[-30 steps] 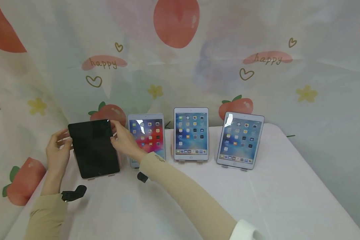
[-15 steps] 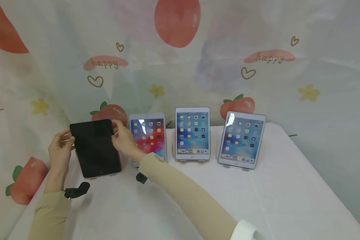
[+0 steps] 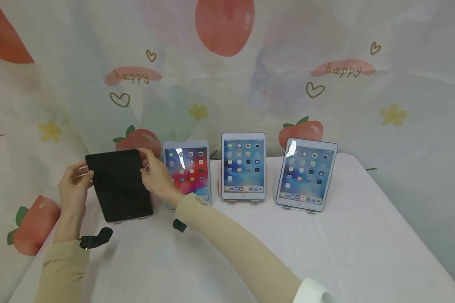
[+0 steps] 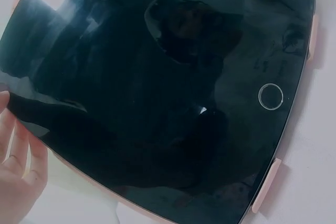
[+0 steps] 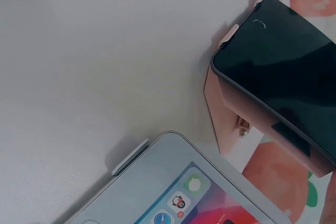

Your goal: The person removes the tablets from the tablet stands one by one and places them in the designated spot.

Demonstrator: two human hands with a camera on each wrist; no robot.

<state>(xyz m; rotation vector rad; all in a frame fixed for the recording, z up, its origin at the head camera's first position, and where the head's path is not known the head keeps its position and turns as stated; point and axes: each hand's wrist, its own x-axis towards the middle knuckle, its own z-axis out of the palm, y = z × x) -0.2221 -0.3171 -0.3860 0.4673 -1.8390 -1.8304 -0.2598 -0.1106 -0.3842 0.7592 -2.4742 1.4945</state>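
Note:
A black tablet [image 3: 119, 185] with a dark screen leans upright on a pink stand [image 5: 223, 114] at the left of the table. My left hand [image 3: 73, 189] pinches its upper left edge, thumb at the front edge and fingers beside and behind. On the upper right edge, my right hand [image 3: 157, 176] holds the tablet between thumb and fingers; some fingertips are hidden behind it. In the left wrist view, the tablet's home button [image 4: 271, 96] sits between the stand's two lower lips. Reflections show on the glass.
Just right of the black tablet stands a white tablet [image 3: 187, 164] with a lit red and blue screen, partly behind my right hand. Two more white tablets, one upright [image 3: 243, 168] and one tilted [image 3: 307, 174], stand farther right on the white tablecloth [image 3: 364, 252]. A printed curtain [image 3: 227, 92] hangs behind.
Both hands keep their hold. Since half a second ago, the black tablet's top and my left hand have shifted very slightly left. The other tablets stay in place; the head view moves a little.

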